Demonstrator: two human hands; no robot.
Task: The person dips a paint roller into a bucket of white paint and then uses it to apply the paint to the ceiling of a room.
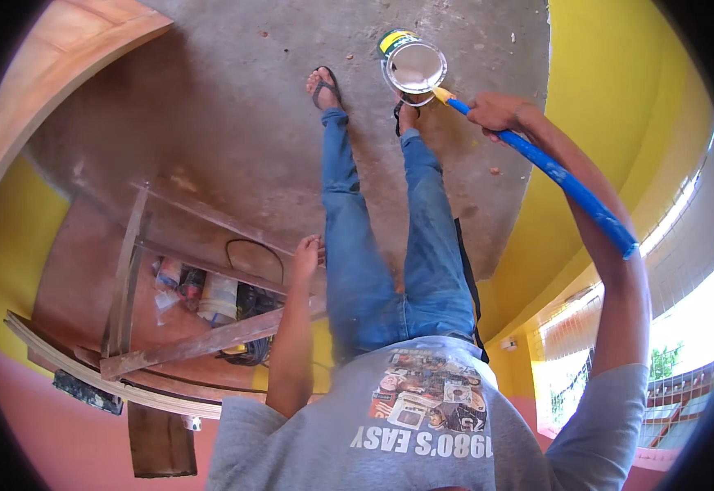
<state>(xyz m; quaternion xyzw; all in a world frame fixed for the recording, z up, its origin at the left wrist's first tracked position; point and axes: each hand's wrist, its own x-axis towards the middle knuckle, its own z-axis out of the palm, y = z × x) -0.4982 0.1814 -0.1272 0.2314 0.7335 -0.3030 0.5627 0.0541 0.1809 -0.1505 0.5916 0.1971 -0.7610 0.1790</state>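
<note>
My right hand is wrapped round a long blue paint-spattered handle. Its yellow end reaches the rim of an upright paint can, which has a green and yellow label, a wire bail and pale contents. The can stands on the grey concrete floor by my right sandalled foot; whatever is at the tool's tip is too small to make out. My left hand hangs beside my left thigh, fingers loosely curled in, with nothing visible in them.
A wooden frame stands at lower left, near white buckets, bottles and black cables. A curved wooden panel is at upper left. Yellow wall borders the floor at right; a grilled window lies beyond.
</note>
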